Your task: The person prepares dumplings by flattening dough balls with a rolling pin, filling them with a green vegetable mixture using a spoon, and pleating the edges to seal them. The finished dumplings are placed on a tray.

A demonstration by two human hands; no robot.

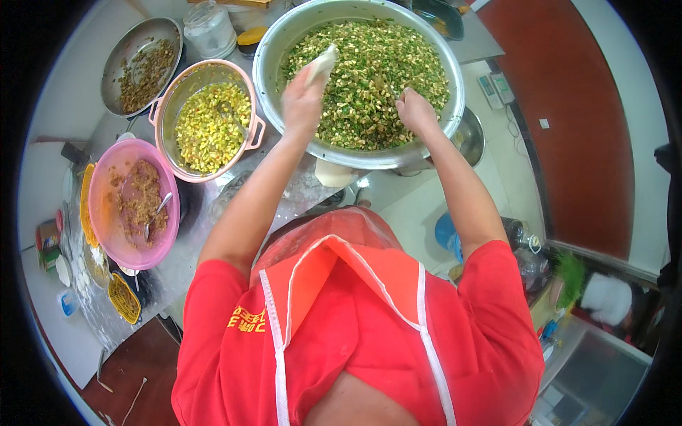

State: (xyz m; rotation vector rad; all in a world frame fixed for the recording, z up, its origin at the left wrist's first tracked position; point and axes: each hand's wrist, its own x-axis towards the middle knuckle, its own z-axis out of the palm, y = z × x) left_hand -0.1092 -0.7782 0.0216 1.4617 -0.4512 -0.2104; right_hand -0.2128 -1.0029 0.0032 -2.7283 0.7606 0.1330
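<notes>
A large metal basin (pixel 454 114) holds a heap of chopped green and pale filling (pixel 367 80). Over its left part is my left hand (pixel 302 104), blurred by motion, gripping a limp white piece of what looks like dough (pixel 322 65). My right hand (pixel 416 111) is above the basin's right side, fingers closed around what seems to be a thin utensil; its lower end is hidden at the filling.
Left of the basin stand a pink-rimmed strainer bowl (pixel 158 130) of yellow filling, a pink plastic bowl (pixel 104 213) with brown filling and a spoon (pixel 154 215), and a metal pan (pixel 109 69). A clear jar (pixel 210 32) is behind them. Flour dusts the metal table (pixel 186 271).
</notes>
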